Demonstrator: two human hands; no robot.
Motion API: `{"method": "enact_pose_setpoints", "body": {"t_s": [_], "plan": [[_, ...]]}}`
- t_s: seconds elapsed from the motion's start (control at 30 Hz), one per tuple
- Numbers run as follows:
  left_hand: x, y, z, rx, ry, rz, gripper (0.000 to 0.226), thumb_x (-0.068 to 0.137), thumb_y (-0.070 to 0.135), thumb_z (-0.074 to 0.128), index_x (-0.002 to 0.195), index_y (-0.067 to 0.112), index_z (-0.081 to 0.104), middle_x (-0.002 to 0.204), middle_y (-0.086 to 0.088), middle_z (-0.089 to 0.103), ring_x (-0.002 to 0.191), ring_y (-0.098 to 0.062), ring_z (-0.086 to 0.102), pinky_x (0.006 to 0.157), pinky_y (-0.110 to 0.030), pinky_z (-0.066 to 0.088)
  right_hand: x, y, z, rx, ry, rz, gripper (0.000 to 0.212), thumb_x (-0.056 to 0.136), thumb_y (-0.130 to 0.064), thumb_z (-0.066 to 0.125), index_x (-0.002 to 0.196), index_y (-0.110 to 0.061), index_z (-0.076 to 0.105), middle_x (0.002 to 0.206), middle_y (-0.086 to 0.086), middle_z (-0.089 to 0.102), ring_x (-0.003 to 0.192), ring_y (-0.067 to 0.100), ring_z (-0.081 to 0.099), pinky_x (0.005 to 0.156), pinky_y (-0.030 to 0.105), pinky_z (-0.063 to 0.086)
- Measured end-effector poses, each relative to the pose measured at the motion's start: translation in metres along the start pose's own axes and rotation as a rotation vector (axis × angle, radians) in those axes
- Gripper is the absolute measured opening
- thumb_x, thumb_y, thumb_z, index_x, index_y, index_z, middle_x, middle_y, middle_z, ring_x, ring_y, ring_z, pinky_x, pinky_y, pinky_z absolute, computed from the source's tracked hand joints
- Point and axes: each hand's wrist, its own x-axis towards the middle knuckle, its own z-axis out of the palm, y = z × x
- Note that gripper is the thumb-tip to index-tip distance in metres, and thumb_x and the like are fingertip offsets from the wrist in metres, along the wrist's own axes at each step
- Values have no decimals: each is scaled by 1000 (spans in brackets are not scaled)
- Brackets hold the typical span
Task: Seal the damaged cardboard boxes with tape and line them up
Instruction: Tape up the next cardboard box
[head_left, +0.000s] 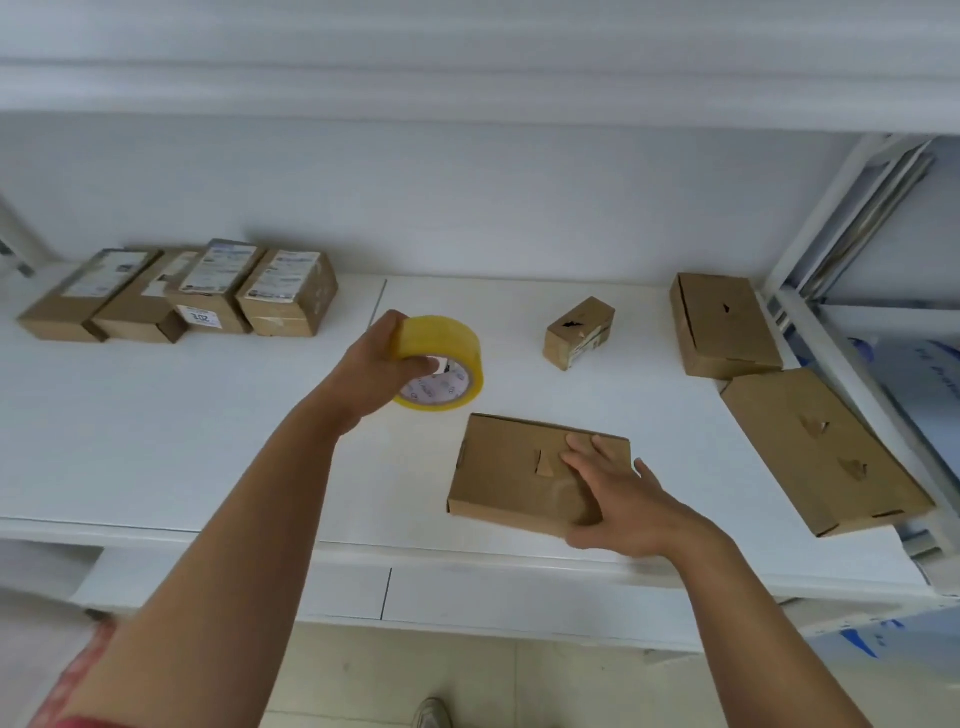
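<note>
A roll of yellow tape (441, 364) was gripped by the left hand (382, 371), fingers curled round its rim and into its core, above the white shelf (208, 441). A flat torn box (511, 470) lay near the shelf's front edge, just right of the roll, and was pressed on its top by the straightened fingers of the right hand (618, 501), nothing being grasped. Behind it a small torn box (579, 332) stood alone. At the right end two larger torn boxes were seen, the far one (722, 325) upright-edged, the near one (821, 449) overhanging the front. At the far left four labelled boxes (182, 296) were lined up, touching. A metal rack (852, 218) stood at the right.
</note>
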Motion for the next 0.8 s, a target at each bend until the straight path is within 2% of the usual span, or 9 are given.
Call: {"method": "enact_pose_setpoints", "body": {"t_s": [0.13, 0.27, 0.33, 0.43, 0.5, 0.57, 0.67, 0.73, 0.8], "plan": [[-3, -4, -9, -31, -25, 25, 23, 84, 19, 73, 89, 30, 53, 83, 9, 61, 81, -10, 61, 66, -27, 43, 12, -21, -4, -3, -56, -13, 87, 85, -51, 60, 156, -34, 11, 161, -26, -9, 141, -7, -20, 121, 41, -7], [-2, -7, -17, -46, -62, 28, 23, 86, 19, 73, 88, 30, 52, 81, 11, 60, 79, -7, 61, 65, -24, 43, 26, -50, -20, 163, 279, 2, 81, 87, -56, 59, 154, -33, 20, 162, -16, 15, 150, 8, 10, 120, 35, 15], [-1, -8, -21, -59, -79, 38, 23, 86, 19, 73, 90, 27, 52, 83, 8, 60, 81, -10, 61, 66, -24, 43, 39, -79, -32, 396, 363, -67, 90, 83, -55, 66, 155, -35, 15, 160, -18, 18, 144, -2, 16, 113, 21, 20], [0, -10, -24, -82, -111, 49, 21, 87, 21, 72, 94, 25, 52, 80, 11, 61, 76, -3, 61, 62, -19, 43, 68, -132, -50, 633, 313, -210, 94, 81, -44, 77, 152, -39, 16, 150, -26, 31, 126, -25, 29, 96, 0, 26], [-1, -11, -26, -76, -127, 43, 24, 86, 27, 73, 98, 26, 53, 84, 10, 62, 78, -2, 63, 63, -17, 43, 87, -159, -61, 681, 311, -206, 73, 78, -40, 79, 139, -38, 39, 128, -22, 51, 110, -13, 51, 81, 8, 42], [-1, -17, -33, -123, -168, 10, 36, 79, 33, 73, 108, 27, 53, 100, 2, 66, 92, -8, 66, 71, -21, 46, 101, -174, -70, 698, 359, -168, 51, 71, -38, 74, 117, -31, 54, 103, -13, 60, 91, 1, 60, 69, 18, 44], [4, -37, -54, -485, -337, -16, 63, 81, 18, 61, 140, 22, 41, 128, -7, 61, 121, -18, 58, 99, -33, 45, 111, -178, -76, 695, 384, -147, 37, 66, -37, 67, 101, -34, 56, 91, -12, 58, 72, -7, 56, 63, 19, 41], [9, -58, -62, -595, -321, -83, 58, 91, 20, 51, 147, 21, 39, 139, -3, 57, 132, -20, 49, 114, -41, 33, 115, -175, -77, 725, 402, -133, 34, 65, -35, 68, 97, -36, 56, 90, -12, 59, 67, -9, 55, 62, 19, 42], [13, -79, -57, -441, -274, -166, 45, 96, 30, 45, 139, 22, 51, 143, -1, 54, 134, -18, 46, 118, -40, 26, 117, -173, -78, 768, 421, -118, 34, 64, -35, 69, 97, -35, 58, 89, -12, 60, 68, -8, 57, 63, 19, 43]]}}
